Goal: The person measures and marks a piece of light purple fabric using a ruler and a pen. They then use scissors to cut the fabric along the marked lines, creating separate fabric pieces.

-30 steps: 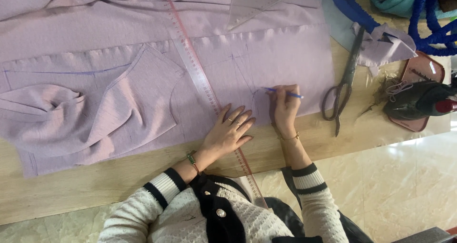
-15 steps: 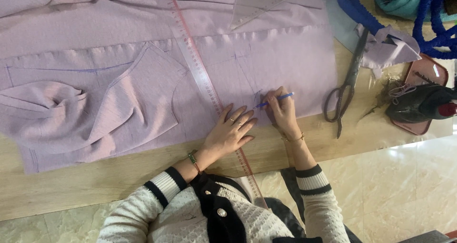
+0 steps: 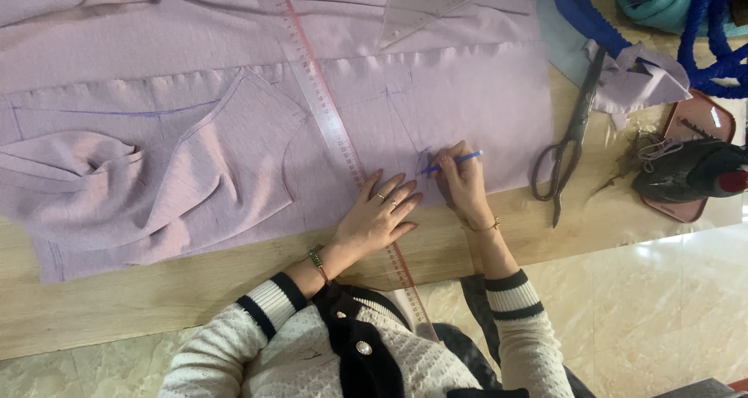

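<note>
The blue pen [image 3: 452, 162] lay in the right hand [image 3: 461, 183], pinched btwn thumb & fingers, tip down on the lilac fabric [image 3: 467, 94] at a short blue mark. Its long axis ran roughly left-right, tip toward the left, barrel pointing away to the right. Right hand was closed on it; the left hand [image 3: 378, 215] lay open & flat, fingers spread, pressing the fabric & the long clear ruler [image 3: 335, 133] just beside the pen tip. So the pen tip sat close to the right of the ruler edge, w/ the left hand the nearer one to the ruler. The ruler itself ran diagonally from the far side of the table down toward the person's body. A clear set square [image 3: 425, 8] rested on the cloth farther up. Off to the right, on the bare wooden table [image 3: 156, 297], lay dark scissors [image 3: 565, 148] (blades pointing away), then a red tray [image 3: 686, 125] & blue trim [image 3: 584, 16].
</note>
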